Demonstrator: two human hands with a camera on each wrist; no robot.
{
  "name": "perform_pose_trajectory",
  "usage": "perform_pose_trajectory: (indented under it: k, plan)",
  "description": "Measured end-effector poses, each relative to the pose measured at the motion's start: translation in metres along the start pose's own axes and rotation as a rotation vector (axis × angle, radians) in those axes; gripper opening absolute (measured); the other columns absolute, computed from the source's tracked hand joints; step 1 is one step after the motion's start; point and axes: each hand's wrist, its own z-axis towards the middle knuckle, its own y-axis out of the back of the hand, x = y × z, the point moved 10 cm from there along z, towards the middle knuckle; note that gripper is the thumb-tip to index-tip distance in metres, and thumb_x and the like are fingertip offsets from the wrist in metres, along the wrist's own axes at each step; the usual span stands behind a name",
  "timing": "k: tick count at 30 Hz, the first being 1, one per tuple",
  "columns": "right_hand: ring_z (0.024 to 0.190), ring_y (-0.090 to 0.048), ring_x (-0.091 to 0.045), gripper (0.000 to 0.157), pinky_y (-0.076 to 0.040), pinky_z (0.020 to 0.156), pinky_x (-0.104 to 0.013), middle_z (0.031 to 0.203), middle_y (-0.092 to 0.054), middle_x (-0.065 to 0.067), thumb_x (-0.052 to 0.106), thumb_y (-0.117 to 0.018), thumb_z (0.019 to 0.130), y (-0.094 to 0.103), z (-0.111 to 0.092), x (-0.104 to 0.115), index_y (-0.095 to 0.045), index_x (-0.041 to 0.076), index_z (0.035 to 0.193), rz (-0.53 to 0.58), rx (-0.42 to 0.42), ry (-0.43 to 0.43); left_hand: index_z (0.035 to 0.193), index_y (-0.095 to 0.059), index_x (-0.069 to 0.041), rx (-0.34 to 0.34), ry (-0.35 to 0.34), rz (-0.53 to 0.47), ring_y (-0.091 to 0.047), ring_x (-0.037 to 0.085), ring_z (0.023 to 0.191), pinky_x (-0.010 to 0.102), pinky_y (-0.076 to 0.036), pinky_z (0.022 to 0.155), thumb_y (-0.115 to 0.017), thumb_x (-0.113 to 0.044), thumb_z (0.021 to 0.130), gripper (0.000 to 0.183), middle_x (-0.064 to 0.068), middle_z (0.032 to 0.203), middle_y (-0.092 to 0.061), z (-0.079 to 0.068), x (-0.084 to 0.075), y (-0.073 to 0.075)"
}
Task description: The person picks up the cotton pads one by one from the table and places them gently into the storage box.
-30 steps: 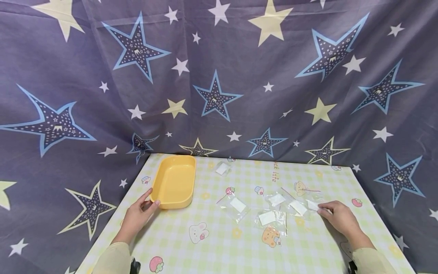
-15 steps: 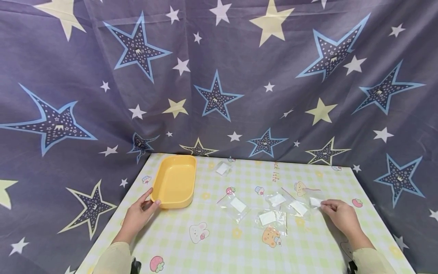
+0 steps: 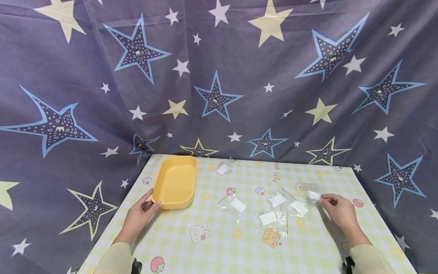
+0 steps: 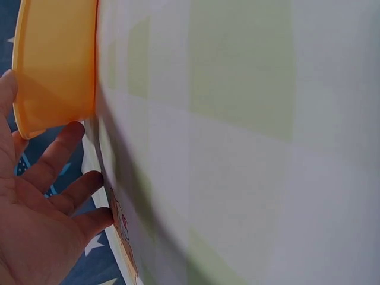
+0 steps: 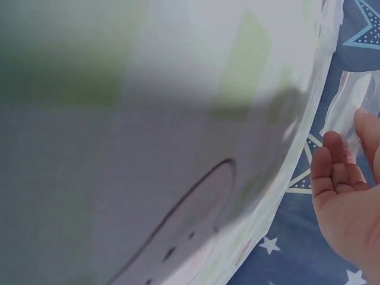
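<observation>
In the head view my right hand (image 3: 339,211) pinches a small clear zip bag (image 3: 314,195) with a white piece inside, between thumb and curled fingers. The right wrist view shows this bag (image 5: 349,110) held up off the table, its far part cut off by the frame. At the left, my left hand (image 3: 138,217) grips the near left corner of a yellow tray (image 3: 175,180), thumb and forefinger on either side of the corner. Its other fingers spread loosely below the rim in the left wrist view.
Several like bags lie flat: one near the back (image 3: 223,169), one in the middle (image 3: 238,204), and a cluster to the right with a bag (image 3: 268,218) in front. A checked cloth (image 3: 219,247) covers the table; a starred curtain (image 3: 219,57) hangs behind.
My right hand has lifted the zip bag away from the cluster, up and slightly back. The left hand and the yellow tray have stayed in place.
</observation>
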Motion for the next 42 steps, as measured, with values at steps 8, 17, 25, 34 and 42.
perform_pose_trajectory:
  k: [8, 17, 25, 34, 42]
  plan:
    - [0.075, -0.054, 0.005, 0.022, -0.046, 0.068, -0.017, 0.095, -0.080, -0.010, 0.022, -0.078, 0.099, -0.008, 0.006, 0.018, -0.082, 0.005, 0.112, 0.040, -0.030, 0.012, 0.171, -0.028, -0.031, 0.009, 0.010, 0.010, -0.056, 0.042, 0.146, 0.060, -0.045, 0.118, -0.062, -0.071, 0.099, 0.090, 0.026, 0.155, -0.058, 0.001, 0.004, -0.002]
    - [0.076, -0.055, 0.009, 0.023, -0.047, 0.069, -0.015, 0.097, -0.081, -0.009, 0.023, -0.077, 0.099, -0.027, 0.015, 0.045, -0.082, 0.006, 0.114, 0.116, -0.010, 0.024, 0.171, -0.027, -0.032, 0.016, 0.010, -0.004, -0.055, 0.042, 0.146, 0.059, -0.045, 0.119, -0.062, -0.070, 0.099, 0.089, 0.025, 0.155, -0.058, 0.001, 0.004, -0.003]
    - [0.080, -0.060, -0.003, 0.021, -0.048, 0.071, -0.015, 0.097, -0.080, -0.008, 0.021, -0.076, 0.100, -0.051, 0.021, 0.076, -0.082, 0.006, 0.114, 0.168, 0.037, 0.016, 0.171, -0.028, -0.029, 0.007, 0.006, 0.009, -0.057, 0.043, 0.145, 0.059, -0.047, 0.117, -0.063, -0.070, 0.099, 0.090, 0.026, 0.154, -0.059, 0.002, 0.004, -0.002]
    - [0.087, -0.066, -0.009, 0.019, -0.052, 0.076, -0.017, 0.102, -0.081, -0.010, 0.018, -0.077, 0.099, -0.080, 0.025, 0.121, -0.082, 0.007, 0.114, 0.228, 0.083, 0.058, 0.171, -0.029, -0.030, -0.003, 0.008, 0.006, -0.058, 0.042, 0.143, 0.060, -0.046, 0.118, -0.063, -0.071, 0.098, 0.091, 0.026, 0.153, -0.060, 0.001, 0.003, -0.001]
    - [0.086, -0.067, -0.006, 0.014, -0.053, 0.078, -0.018, 0.101, -0.081, -0.010, 0.014, -0.078, 0.098, -0.108, 0.024, 0.159, -0.083, 0.007, 0.110, 0.303, 0.128, 0.090, 0.171, -0.029, -0.031, -0.001, 0.013, 0.003, -0.057, 0.043, 0.144, 0.062, -0.045, 0.118, -0.063, -0.071, 0.098, 0.089, 0.026, 0.153, -0.060, 0.000, 0.003, -0.001]
